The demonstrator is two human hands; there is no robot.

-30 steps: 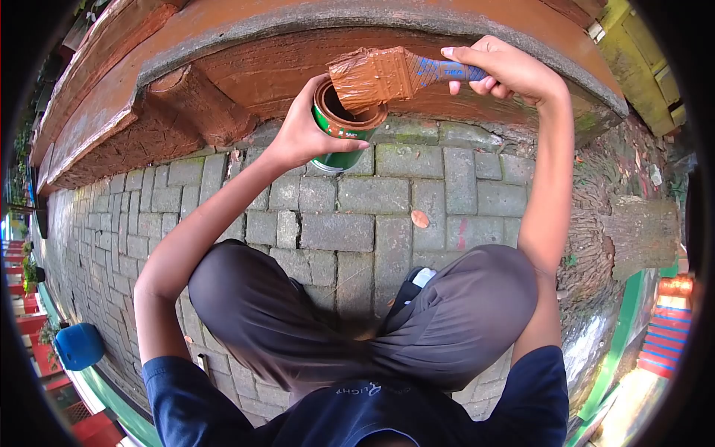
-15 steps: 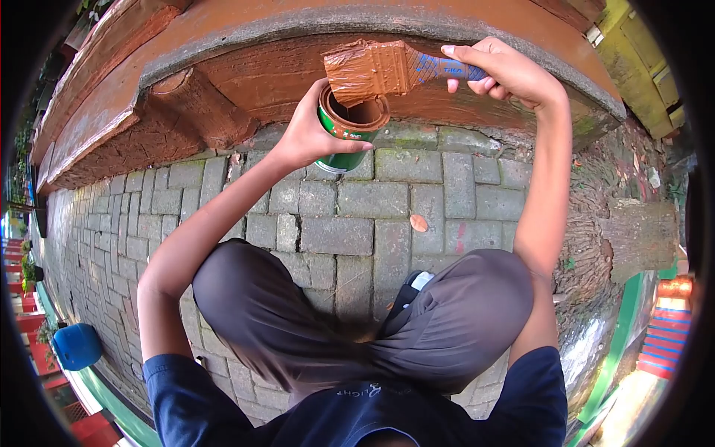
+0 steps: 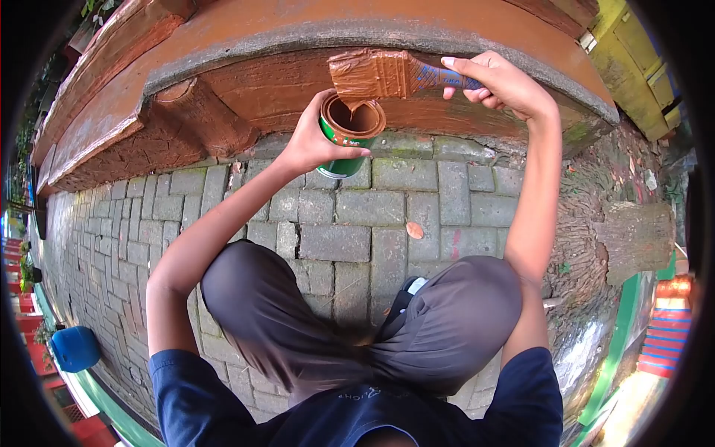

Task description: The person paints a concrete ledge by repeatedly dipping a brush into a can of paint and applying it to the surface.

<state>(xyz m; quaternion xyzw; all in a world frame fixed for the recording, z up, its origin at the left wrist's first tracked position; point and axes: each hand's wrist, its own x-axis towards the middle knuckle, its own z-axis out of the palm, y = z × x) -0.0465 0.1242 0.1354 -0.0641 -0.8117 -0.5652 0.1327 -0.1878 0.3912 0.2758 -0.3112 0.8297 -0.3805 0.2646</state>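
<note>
My left hand [image 3: 305,141] is wrapped around a green paint can [image 3: 344,164] with brown paint smeared on its rim. Brown paint shows inside the can. Gripped by its blue patterned handle, a wide paintbrush [image 3: 372,77] lies nearly level in my right hand [image 3: 499,86]. Thick brown paint coats its bristles and ferrule. From the bristles a strand of paint hangs down into the can's mouth. The brush is just above the can, its bristle end over the far part of the opening.
A low curved ledge [image 3: 298,39] with a brown-painted face [image 3: 283,82] runs across in front of me. Grey paving bricks [image 3: 335,242] lie below, with a dry leaf [image 3: 414,230]. Tree roots [image 3: 581,216] spread at the right; a blue container [image 3: 75,349] stands at the left.
The paintbrush has shifted slightly right relative to the can, and a paint strand now drips from its bristles. Both hands keep their grips.
</note>
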